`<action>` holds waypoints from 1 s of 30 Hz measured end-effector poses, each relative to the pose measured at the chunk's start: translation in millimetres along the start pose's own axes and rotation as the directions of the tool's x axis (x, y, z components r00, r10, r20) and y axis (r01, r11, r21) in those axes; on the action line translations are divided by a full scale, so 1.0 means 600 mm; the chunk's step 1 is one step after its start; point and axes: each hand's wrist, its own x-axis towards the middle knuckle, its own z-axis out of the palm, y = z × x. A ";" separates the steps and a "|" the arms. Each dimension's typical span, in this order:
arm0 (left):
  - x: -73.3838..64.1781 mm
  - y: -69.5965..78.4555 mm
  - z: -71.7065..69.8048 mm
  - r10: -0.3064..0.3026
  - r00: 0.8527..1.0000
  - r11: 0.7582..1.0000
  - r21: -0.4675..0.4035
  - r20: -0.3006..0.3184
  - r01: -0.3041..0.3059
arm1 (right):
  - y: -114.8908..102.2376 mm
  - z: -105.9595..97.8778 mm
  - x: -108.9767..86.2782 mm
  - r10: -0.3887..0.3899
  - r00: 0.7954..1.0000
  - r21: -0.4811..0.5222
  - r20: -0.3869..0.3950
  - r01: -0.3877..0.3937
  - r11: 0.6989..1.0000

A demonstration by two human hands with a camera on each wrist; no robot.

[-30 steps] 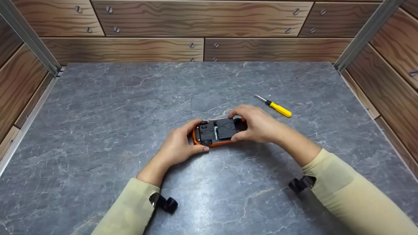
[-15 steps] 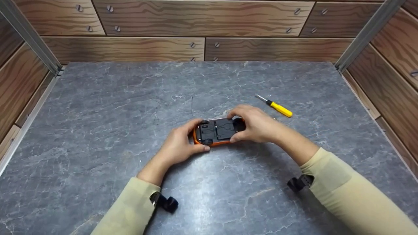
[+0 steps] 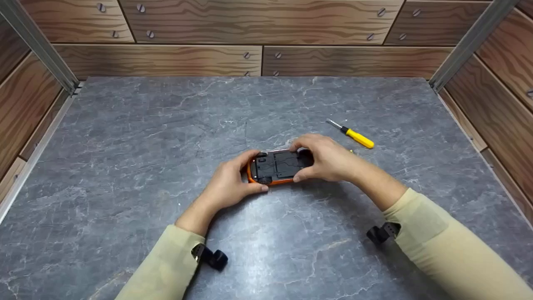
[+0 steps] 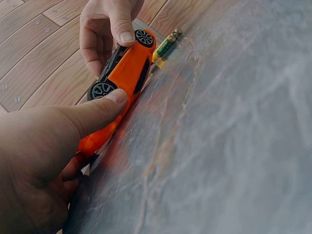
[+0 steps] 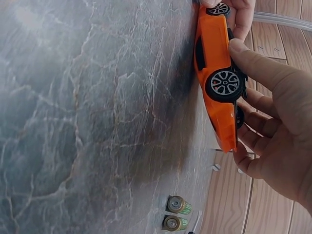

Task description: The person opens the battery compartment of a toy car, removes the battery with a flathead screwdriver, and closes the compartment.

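Note:
An orange toy car lies upside down on the table, its black underside and a flat rectangular cover facing up. My left hand grips one end, with its thumb along the near side by a wheel. At the other end my right hand holds the car, thumb on the near edge and fingers on the far side. Spoked wheels show in the right wrist view. Two green and gold batteries stand on the table beyond the right hand, which mostly hides them from the head view.
A screwdriver with a yellow handle lies behind and right of the right hand. Grey marbled table surrounds the car. Wood-patterned walls and metal corner posts bound the table at the back and sides.
The cover on the car's underside has gone from slightly raised, with a bright gap at its edge, to lying flush. Both hands keep nearly the same place; the head view has tilted slightly.

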 end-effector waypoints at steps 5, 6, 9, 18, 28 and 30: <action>0.001 -0.002 0.000 0.012 1.000 1.000 0.000 -0.003 -0.012 | 0.002 0.000 0.000 0.013 1.000 0.036 -0.001 -0.013 0.999; 0.001 -0.002 0.000 0.011 1.000 1.000 0.002 -0.004 -0.011 | 0.003 0.001 0.001 0.014 1.000 0.041 0.000 -0.014 0.999; 0.001 -0.002 0.000 0.008 1.000 1.000 0.006 -0.006 -0.008 | 0.003 0.001 0.001 0.014 1.000 0.050 -0.001 -0.014 0.999; 0.000 0.003 -0.001 -0.011 1.000 1.000 0.017 -0.006 0.012 | -0.001 0.000 0.003 0.032 0.999 0.040 0.004 -0.032 0.999; -0.001 0.001 -0.001 -0.008 1.000 1.000 0.013 -0.005 0.008 | -0.001 -0.002 0.006 0.052 0.999 0.039 0.014 -0.053 0.998; -0.001 0.001 0.000 -0.002 1.000 1.000 0.013 -0.006 0.002 | -0.001 -0.001 0.007 0.047 0.999 0.037 0.010 -0.047 0.998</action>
